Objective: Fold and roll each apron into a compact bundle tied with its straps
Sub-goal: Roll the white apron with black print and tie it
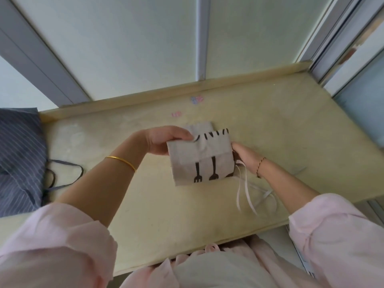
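Note:
A beige apron [201,156] printed with black cutlery shapes is folded into a small rectangle in the middle of the yellowish table [145,204]. My left hand [164,140] pinches its upper left edge, thumb under and fingers over the cloth. My right hand [247,156] grips the folded apron's right edge. Thin white straps [247,192] hang loose from the right side down onto the table.
A dark blue striped apron [18,159] lies crumpled at the table's left end, its dark straps [62,173] spread on the surface. Small pink and blue marks [196,99] sit near the raised back ledge. White panels stand behind.

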Available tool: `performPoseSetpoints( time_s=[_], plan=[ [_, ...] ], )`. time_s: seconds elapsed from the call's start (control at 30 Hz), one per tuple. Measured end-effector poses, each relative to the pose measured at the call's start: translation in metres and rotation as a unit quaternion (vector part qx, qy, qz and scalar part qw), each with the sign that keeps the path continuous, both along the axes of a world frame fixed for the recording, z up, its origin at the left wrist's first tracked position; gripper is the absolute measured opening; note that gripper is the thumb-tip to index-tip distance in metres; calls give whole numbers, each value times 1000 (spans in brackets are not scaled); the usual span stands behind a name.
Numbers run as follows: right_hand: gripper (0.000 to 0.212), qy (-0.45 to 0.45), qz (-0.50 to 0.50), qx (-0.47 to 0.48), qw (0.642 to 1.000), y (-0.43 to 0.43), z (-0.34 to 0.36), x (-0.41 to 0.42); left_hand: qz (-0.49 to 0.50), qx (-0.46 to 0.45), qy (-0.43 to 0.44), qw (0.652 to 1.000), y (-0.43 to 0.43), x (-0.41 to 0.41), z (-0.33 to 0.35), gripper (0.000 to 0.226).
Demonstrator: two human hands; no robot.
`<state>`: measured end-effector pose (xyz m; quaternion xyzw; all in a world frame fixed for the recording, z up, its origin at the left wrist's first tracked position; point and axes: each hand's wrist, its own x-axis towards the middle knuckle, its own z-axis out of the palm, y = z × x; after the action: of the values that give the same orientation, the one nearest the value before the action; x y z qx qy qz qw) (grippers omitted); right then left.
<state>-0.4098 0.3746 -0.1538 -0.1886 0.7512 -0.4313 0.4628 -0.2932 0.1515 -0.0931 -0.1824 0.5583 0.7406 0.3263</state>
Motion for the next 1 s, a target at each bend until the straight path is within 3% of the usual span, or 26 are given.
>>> performPoseSetpoints(
  time_s=[0.1,0.13,0.2,0.27,0.33,0.4,0.5,0.63,0.73,0.77,0.83,0.87,0.93,1.0],
  plan=[
    [80,-60,-28,-33,997,-12,-5,-4,292,-34,-78,952,-15,-9,-18,24],
    [78,-55,-32,-26,998,-16,-5,-4,353,-42,-95,930,-18,-10,-24,31],
    [46,9,-25,4,1000,-26,-7,-5,394,-40,-112,911,-23,-11,-36,44],
    [31,90,-25,39,995,-33,-14,-6,364,-66,-121,921,-23,-7,-42,43],
    [30,134,-22,51,989,-39,-18,-5,326,-123,-112,931,-25,-6,-48,31],
    [29,172,-9,70,983,-46,-17,-4,310,-198,-81,926,-25,-7,-54,36],
    [30,205,-2,113,972,-55,-19,-4,292,-323,-42,899,-20,-10,-63,53],
    [27,237,28,214,947,-62,-13,-8,201,-507,10,838,-11,-16,-72,46],
    [17,206,109,290,928,-60,0,-18,143,-571,21,808,-7,-22,-75,40],
    [9,191,150,320,916,-58,6,-24,130,-579,17,805,-6,-24,-74,38],
    [25,200,221,383,874,-56,17,-37,116,-585,4,803,-8,-27,-74,36],
    [24,237,223,418,848,-55,22,-44,110,-586,-3,803,-9,-29,-74,35],
    [21,340,151,458,807,-54,31,-59,94,-590,-20,802,-10,-32,-72,35],
    [31,427,108,486,755,-51,41,-73,75,-599,-44,796,-10,-34,-69,34]
  ],
)
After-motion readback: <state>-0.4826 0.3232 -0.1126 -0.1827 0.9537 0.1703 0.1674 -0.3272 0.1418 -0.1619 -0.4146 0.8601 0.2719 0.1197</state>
